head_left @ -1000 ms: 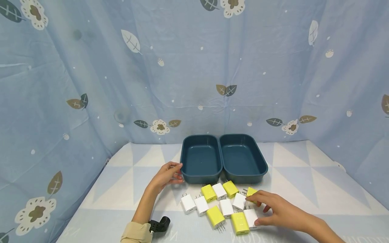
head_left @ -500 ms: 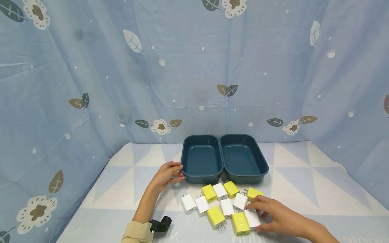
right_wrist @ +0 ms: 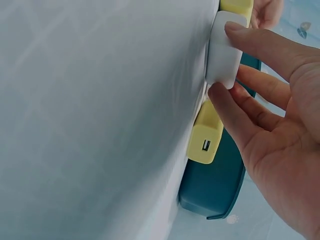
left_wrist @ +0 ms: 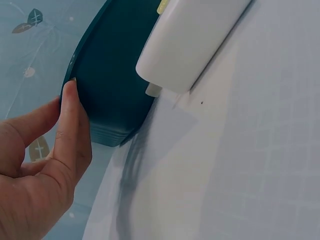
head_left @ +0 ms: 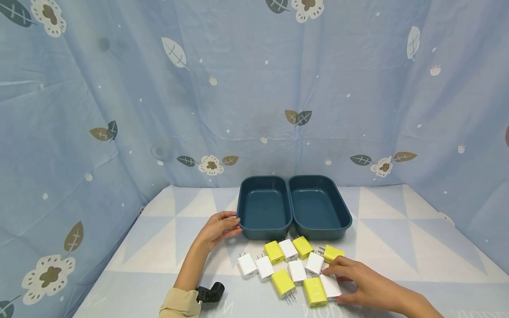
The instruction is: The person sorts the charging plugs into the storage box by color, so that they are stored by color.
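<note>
My right hand [head_left: 363, 282] grips a white charger plug [head_left: 330, 286] at the right end of the group, thumb on one end and fingertip at the other in the right wrist view. A yellow charger [head_left: 315, 292] lies right beside it on the left, and another yellow charger [head_left: 333, 253] lies just beyond the fingers. My left hand [head_left: 219, 229] pinches the near-left rim of the left blue bin [head_left: 264, 235]. In the left wrist view its fingertips meet at the rim of that bin [left_wrist: 110, 75]. Both bins hold nothing.
The right blue bin [head_left: 322, 234] stands against the left one. Several white and yellow chargers, such as a white charger [head_left: 247, 266] and a yellow charger [head_left: 282, 282], lie prongs out on the patterned cloth [head_left: 155, 251]. A blue curtain [head_left: 238, 88] hangs behind.
My right hand has moved slightly toward me, from between the far yellow charger and the white charger onto the white one. My left hand stays at the left bin's rim.
</note>
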{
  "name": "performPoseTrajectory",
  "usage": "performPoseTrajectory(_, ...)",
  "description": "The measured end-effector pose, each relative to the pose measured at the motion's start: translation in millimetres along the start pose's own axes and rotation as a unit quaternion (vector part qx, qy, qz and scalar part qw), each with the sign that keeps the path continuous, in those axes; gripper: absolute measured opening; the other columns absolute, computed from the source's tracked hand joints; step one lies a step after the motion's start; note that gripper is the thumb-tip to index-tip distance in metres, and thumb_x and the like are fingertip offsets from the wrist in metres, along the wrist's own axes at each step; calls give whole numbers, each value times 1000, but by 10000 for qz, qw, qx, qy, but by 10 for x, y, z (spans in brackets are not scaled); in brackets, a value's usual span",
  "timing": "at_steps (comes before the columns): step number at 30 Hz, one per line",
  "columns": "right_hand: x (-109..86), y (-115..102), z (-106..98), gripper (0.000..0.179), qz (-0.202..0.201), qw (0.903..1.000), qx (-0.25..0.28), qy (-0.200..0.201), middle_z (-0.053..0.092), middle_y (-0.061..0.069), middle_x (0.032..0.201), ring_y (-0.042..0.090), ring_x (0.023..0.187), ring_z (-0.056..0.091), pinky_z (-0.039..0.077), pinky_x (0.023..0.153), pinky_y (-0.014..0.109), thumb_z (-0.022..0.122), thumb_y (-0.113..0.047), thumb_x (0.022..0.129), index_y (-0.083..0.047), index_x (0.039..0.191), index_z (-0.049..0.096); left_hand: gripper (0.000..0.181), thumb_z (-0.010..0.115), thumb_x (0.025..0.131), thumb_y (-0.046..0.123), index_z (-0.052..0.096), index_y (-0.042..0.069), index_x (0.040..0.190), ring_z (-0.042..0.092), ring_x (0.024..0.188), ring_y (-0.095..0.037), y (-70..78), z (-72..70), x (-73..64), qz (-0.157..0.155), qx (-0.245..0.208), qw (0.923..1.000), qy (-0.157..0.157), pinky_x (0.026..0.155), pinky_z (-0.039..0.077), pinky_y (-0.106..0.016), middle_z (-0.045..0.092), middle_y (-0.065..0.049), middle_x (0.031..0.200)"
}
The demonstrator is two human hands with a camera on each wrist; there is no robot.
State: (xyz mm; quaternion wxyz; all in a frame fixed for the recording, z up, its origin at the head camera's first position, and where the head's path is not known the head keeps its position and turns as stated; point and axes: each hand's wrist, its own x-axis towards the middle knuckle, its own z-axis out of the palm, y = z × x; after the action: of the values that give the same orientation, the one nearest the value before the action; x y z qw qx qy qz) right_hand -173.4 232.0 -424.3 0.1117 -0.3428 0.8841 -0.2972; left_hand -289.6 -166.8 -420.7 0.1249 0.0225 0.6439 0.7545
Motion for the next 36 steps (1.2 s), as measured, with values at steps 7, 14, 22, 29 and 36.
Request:
performPoseTrajectory(7, -1, 15, 11, 53, -23, 9999, 140, -26, 52, -7, 118, 2, 96, 54, 56, 82, 22, 78, -42, 84, -15, 128, 65, 43, 61, 93, -7, 44, -16, 132, 67, 82, -18, -10, -8, 21, -36, -114, 9998, 139, 80, 59, -31, 57, -14, 101)
performPoseTrajectory(14, -7, 48, 23, 52, -364, 9993, -26, 74, 53, -5, 118, 1, 94, 52, 56, 77, 22, 77, -42, 85, -14, 127, 65, 43, 61, 93, -8, 45, -15, 132, 67, 83, -18, -1, -2, 21, -62, -133, 9996, 221, 81, 59, -31, 57, -13, 101)
performPoseTrajectory(22, -3, 55, 22, 51, -435, 9990, 53, 61, 53, -4, 119, 3, 99, 53, 57, 79, 23, 77, -39, 86, -13, 127, 65, 44, 63, 92, -8, 46, -16, 133, 68, 81, -19, -5, -5, 18, -68, -162, 9993, 324, 78, 59, -30, 58, -14, 101)
performPoseTrajectory(29, 0, 38, 12, 52, -271, 9995, 149, -17, 52, -5, 118, 3, 98, 52, 56, 80, 22, 77, -42, 85, -15, 128, 65, 44, 64, 91, -10, 48, -16, 132, 69, 79, -18, -4, 6, 24, -79, -199, 9988, 435, 77, 60, -29, 58, -12, 98)
performPoseTrajectory(36, -5, 38, 13, 53, -201, 9993, 329, -25, 53, -6, 118, 4, 102, 53, 56, 82, 22, 77, -42, 85, -13, 128, 65, 47, 64, 91, -9, 45, -17, 133, 68, 78, -16, 15, 5, 15, -82, -252, 9988, 411, 78, 59, -29, 60, -11, 96)
